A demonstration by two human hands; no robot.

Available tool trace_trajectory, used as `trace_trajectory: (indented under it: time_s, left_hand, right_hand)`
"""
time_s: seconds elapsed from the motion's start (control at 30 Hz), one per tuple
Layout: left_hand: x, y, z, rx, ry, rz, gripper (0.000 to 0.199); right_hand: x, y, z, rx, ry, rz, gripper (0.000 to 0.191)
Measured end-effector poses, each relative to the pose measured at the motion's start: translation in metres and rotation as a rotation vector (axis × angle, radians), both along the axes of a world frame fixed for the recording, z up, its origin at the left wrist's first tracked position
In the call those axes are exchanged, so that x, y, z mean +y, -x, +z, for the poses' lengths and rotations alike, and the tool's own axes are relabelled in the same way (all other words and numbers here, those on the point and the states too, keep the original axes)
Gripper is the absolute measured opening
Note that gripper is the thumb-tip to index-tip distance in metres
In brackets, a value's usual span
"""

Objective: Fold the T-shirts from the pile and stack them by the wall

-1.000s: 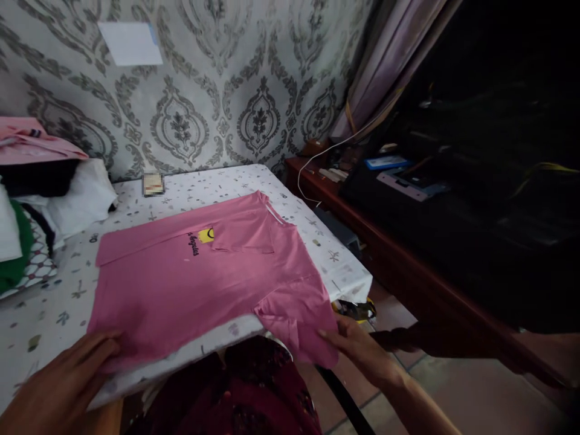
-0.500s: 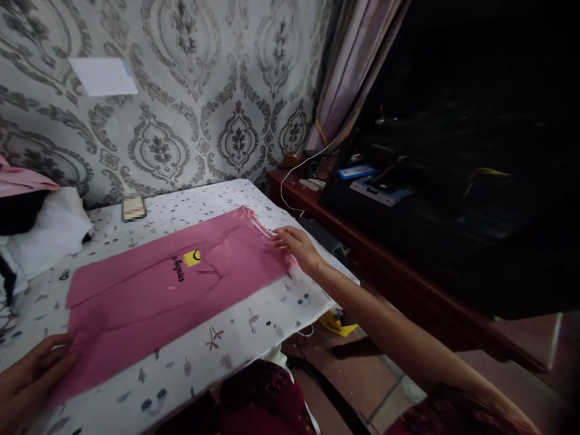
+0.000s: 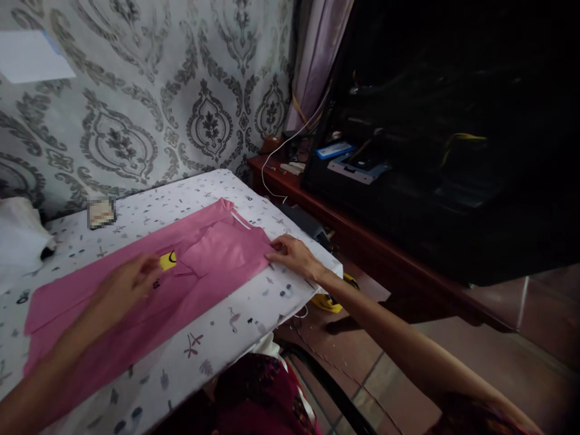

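A pink T-shirt [image 3: 217, 248] lies folded lengthwise on the patterned tabletop, its collar end to the right. A yellow print and part of some dark lettering show on its front. At the shirt's right end, my right hand [image 3: 292, 254] pinches the edge of the fabric near the collar, thumb against fingers. My left hand [image 3: 127, 287], slightly blurred, is over the middle of the shirt beside the yellow print. Its fingers are loosely bent and apart, with nothing visible in them. My left forearm hides part of the shirt's lower end.
The white table cover [image 3: 244, 323] has small printed figures. A small pixelated item [image 3: 101, 212] sits near the wall, and white cloth [image 3: 20, 241] is piled at the left. Right of the table stands a dark red cabinet [image 3: 326, 211] with a large black screen [image 3: 430, 121] and a white cable.
My left hand has left the shirt's lower left edge and moved right over its middle. My right hand has shifted from the collar to pinch the shirt's near right corner. The view has turned right.
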State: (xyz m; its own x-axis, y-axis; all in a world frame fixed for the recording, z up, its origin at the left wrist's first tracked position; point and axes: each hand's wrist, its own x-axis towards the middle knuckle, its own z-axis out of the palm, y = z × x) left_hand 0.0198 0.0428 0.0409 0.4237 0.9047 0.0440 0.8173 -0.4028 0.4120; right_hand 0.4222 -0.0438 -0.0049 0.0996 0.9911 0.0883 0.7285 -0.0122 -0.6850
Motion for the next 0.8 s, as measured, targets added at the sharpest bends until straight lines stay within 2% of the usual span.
trace_trajectory:
  time_s: [0.07,0.13,0.2,0.27,0.33,0.4,0.47,0.57,0.67,0.73,0.8]
  left_hand:
    - [0.026,-0.062,0.000,-0.081,0.042,-0.059,0.045]
    - [0.048,-0.110,-0.005,-0.049,0.036,-0.079,0.039]
    - [0.064,-0.141,-0.012,0.067,-0.016,-0.042,0.036]
    - [0.076,-0.157,-0.020,0.152,-0.056,0.029,0.038]
    - [0.083,-0.164,-0.024,0.156,-0.024,0.080,0.039]
    - [0.087,-0.164,-0.023,0.089,0.083,0.064,0.035]
    - [0.088,-0.161,-0.018,-0.070,0.164,-0.008,0.031]
    - [0.090,-0.155,-0.008,-0.410,0.136,-0.071,0.030]
    - [0.098,-0.152,-0.004,-0.616,0.136,0.058,0.031]
    - [0.105,-0.152,-0.006,-0.613,0.203,0.189,0.029]
    - [0.110,-0.153,-0.011,-0.534,0.247,0.264,0.026]
  right_hand:
    - [-0.001,-0.001,0.005,-0.044,0.035,0.050,0.029]
    - [-0.001,-0.003,0.008,-0.061,0.040,0.090,0.026]
    - [-0.001,-0.007,0.010,-0.047,0.029,0.134,0.023]
    - [0.001,-0.011,0.011,-0.014,0.009,0.196,0.023]
    - [0.003,-0.015,0.010,0.018,-0.005,0.258,0.024]
    - [0.007,-0.019,0.009,0.033,-0.009,0.303,0.025]
    - [0.012,-0.022,0.008,0.038,-0.009,0.336,0.023]
    - [0.021,-0.026,0.007,0.064,-0.009,0.374,0.016]
    - [0.029,-0.029,0.006,0.116,0.008,0.381,0.013]
    - [0.032,-0.031,0.006,0.146,0.028,0.367,0.011]
    - [0.034,-0.033,0.005,0.183,0.047,0.349,0.009]
